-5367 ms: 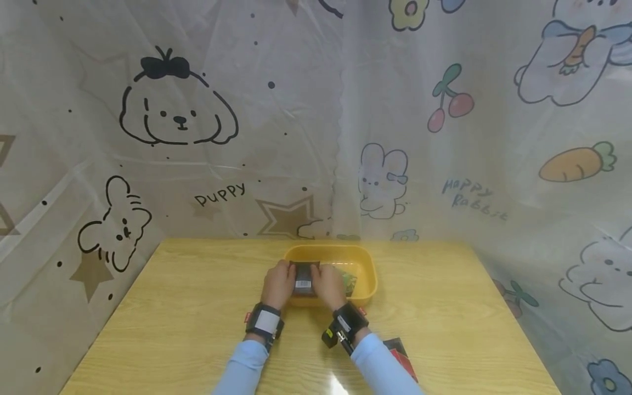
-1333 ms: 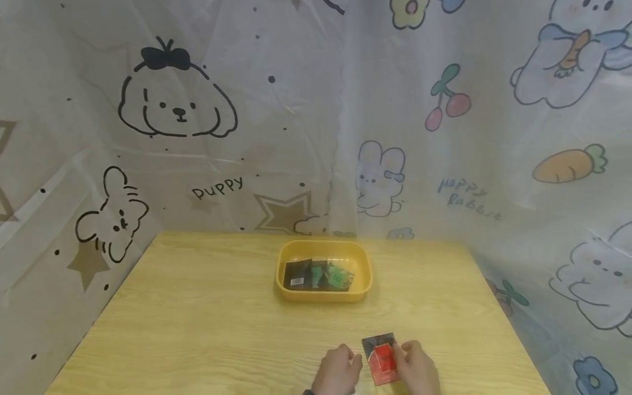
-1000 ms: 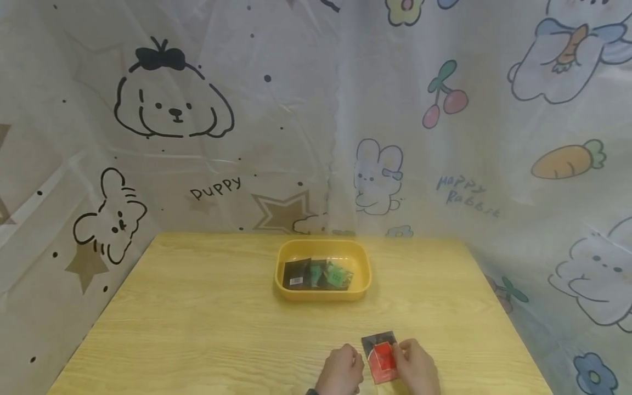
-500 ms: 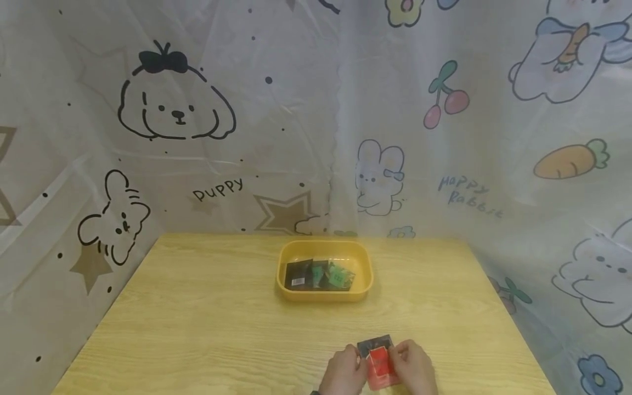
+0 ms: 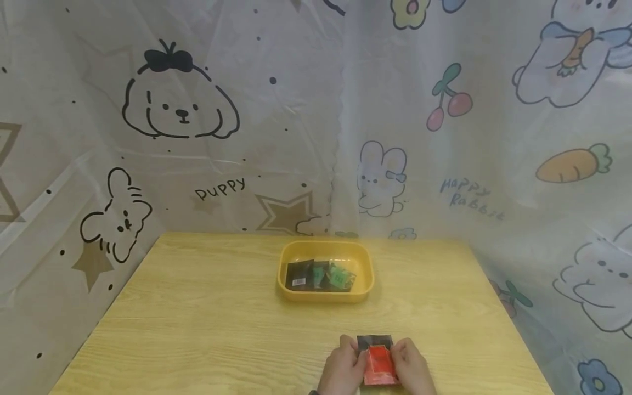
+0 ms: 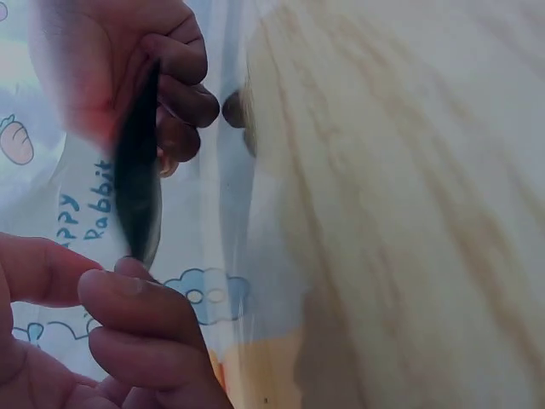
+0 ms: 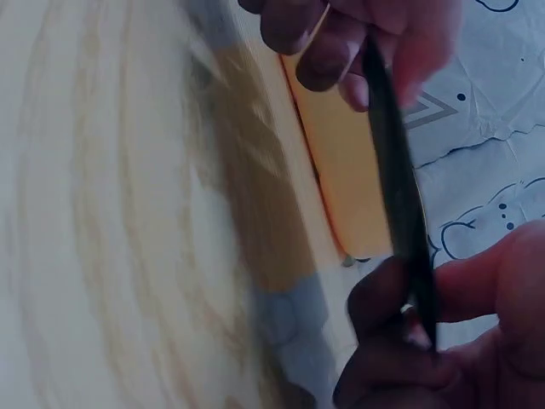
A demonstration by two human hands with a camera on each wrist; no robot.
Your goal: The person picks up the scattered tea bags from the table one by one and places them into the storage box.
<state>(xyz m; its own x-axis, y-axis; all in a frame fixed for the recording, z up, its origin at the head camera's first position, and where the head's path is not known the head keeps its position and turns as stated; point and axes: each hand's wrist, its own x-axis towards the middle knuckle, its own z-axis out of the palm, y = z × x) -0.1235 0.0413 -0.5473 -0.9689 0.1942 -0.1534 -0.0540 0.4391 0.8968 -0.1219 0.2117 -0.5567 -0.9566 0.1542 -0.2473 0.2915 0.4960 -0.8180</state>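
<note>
A flat red and black packet (image 5: 380,362) is held near the table's front, between both hands. My left hand (image 5: 344,363) pinches its left edge between thumb and fingers, and my right hand (image 5: 411,366) pinches the right edge. In the left wrist view the packet (image 6: 136,183) shows edge-on, its dark back bulging slightly, raised off the wood. The right wrist view likewise shows the thin dark packet (image 7: 398,170) stretched from one hand to the other. Fingers cover its side edges.
Farther back stands a yellow tray (image 5: 326,297) holding a black packet (image 5: 299,276) with a white barcode label, beside green and black packets (image 5: 339,276). The wooden table (image 5: 197,318) is bordered by a printed curtain (image 5: 296,109) behind and at the sides.
Earlier both hands held a black packet over the tray; it now lies inside. The hands came to the red packet at the front, the left hand gripped it too, and it was straightened and lifted.
</note>
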